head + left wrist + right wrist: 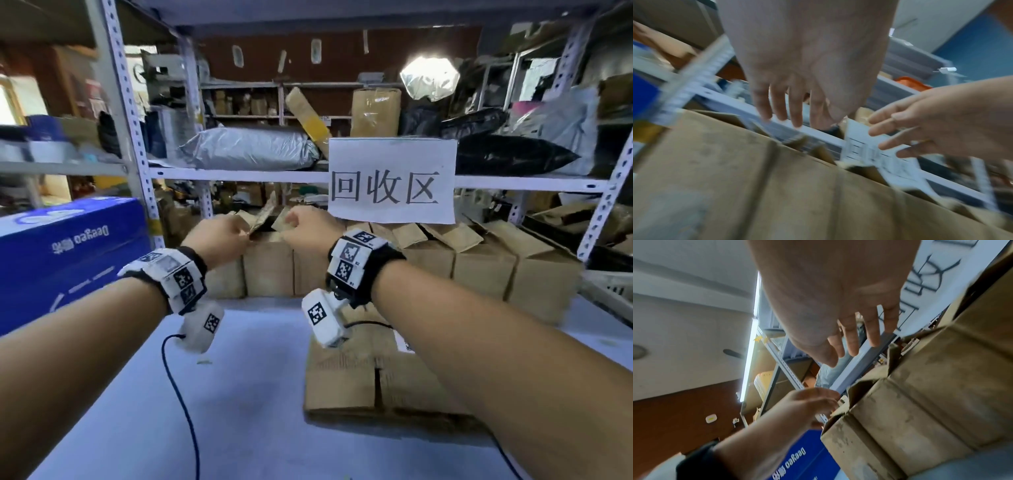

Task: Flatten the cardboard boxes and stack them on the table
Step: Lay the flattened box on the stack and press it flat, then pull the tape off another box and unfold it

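My hands had bare table (239, 377) beneath; ahead, the box row (479, 267) and shelf beam (239, 175) blocked deeper reach.

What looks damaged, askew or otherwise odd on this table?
Little stands out. The upright cardboard boxes are scuffed and stained, their top flaps splayed unevenly. The flattened boxes lie flat, and a small scrap lies on the table.

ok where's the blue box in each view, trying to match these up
head: the blue box fills the left edge, on the table left of both hands.
left wrist: only a blurred blue patch at the far left edge, probably the same box.
right wrist: bottom centre, below the left forearm, its white lettering showing.
shared landmark: the row of open cardboard boxes, also seen at and.
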### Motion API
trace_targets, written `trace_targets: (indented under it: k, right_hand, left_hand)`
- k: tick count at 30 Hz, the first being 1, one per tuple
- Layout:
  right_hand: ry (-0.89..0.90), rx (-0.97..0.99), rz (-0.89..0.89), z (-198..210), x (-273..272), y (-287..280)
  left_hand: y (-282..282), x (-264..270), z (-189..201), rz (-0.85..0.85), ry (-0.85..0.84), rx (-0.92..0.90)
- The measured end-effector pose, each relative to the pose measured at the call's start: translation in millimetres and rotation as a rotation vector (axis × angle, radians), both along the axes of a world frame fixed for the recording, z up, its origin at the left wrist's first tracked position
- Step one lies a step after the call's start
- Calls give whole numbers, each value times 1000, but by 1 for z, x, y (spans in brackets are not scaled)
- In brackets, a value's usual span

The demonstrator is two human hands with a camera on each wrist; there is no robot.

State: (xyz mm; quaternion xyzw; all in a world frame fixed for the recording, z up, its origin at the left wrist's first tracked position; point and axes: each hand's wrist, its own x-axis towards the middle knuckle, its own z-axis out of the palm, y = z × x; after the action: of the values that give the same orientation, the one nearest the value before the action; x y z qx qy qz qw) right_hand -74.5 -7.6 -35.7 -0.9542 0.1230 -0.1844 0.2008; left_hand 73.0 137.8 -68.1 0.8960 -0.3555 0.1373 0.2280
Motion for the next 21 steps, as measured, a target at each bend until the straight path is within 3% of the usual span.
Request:
trace_targets:
  k: [4,8,15,21]
  right_hand:
    - [107,-247,61,-10,68,32]
    - [131,-351,15,-26,118,45]
    - [164,-192,-95,-45,154,38]
    - [161,-155,-51,-38,159,42]
  left_hand:
    - [21,59,4,288,125,-58]
    - [23,89,-2,263,308,-78]
    - [23,118,-24,290,310,-184]
    - [43,113,-3,336,214,-397]
